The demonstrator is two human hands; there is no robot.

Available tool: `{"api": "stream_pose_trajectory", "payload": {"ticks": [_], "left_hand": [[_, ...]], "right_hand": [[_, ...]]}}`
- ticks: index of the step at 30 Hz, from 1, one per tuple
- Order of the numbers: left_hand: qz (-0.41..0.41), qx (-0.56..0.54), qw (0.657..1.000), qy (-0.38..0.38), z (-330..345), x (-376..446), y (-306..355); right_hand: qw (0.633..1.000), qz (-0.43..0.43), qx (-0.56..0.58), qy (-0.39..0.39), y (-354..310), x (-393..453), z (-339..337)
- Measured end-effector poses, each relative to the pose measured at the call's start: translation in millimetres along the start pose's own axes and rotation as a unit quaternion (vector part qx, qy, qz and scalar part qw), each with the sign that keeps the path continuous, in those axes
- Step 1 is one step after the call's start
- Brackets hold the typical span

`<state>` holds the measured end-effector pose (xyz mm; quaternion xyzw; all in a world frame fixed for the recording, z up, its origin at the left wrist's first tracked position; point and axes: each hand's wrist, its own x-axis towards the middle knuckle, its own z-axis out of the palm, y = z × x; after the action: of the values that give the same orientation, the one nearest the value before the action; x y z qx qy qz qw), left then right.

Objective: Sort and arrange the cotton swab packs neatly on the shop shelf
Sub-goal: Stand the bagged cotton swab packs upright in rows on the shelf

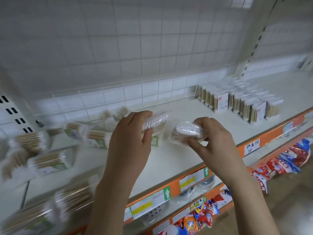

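Nearest, on the left, loose packs (49, 162) lie in a heap, blurred. Over the middle of the shelf (169, 160) the left hand (130, 141) grips one pack (155, 122), fingers curled round it. Just beside, the right hand (211, 138) pinches a second pack (187, 132) between thumb and bent fingers. Both packs are up in the air. I think the thin, smooth plastic film can slip from such a grip, and a pack may fall to the goods below. The swabs are thin wood sticks with white soft tips. Far right, tidy rows (240, 103) stand upright before the wire grid (135, 68).
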<state>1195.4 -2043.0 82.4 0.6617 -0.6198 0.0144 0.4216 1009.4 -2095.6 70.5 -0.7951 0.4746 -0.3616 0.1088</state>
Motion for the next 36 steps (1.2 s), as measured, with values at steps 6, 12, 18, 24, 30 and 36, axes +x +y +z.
{"api": "stream_pose_trajectory", "payload": {"ticks": [6,12,18,24,30,36], "left_hand": [[0.000,0.008,1.000,0.008,27.0,18.6,12.7],[-0.029,0.039,0.997,0.067,85.6,35.3,52.8],[-0.047,0.060,0.993,0.089,145.7,48.0,103.4],[-0.068,0.076,0.994,0.036,176.0,48.4,127.7],[-0.070,0.078,0.994,0.016,184.5,58.2,124.3],[-0.075,0.075,0.994,0.012,196.0,65.0,119.3]], "right_hand": [[1.000,-0.021,0.007,-0.014,42.4,23.2,-0.8],[0.997,-0.056,0.004,-0.045,114.7,55.4,-22.7],[0.990,-0.094,0.000,-0.101,184.4,90.7,-58.7],[0.983,-0.120,0.006,-0.137,224.6,106.2,-67.8],[0.978,-0.122,-0.006,-0.169,236.2,114.4,-60.1],[0.978,-0.124,-0.041,-0.165,245.7,135.4,-68.1]]}}
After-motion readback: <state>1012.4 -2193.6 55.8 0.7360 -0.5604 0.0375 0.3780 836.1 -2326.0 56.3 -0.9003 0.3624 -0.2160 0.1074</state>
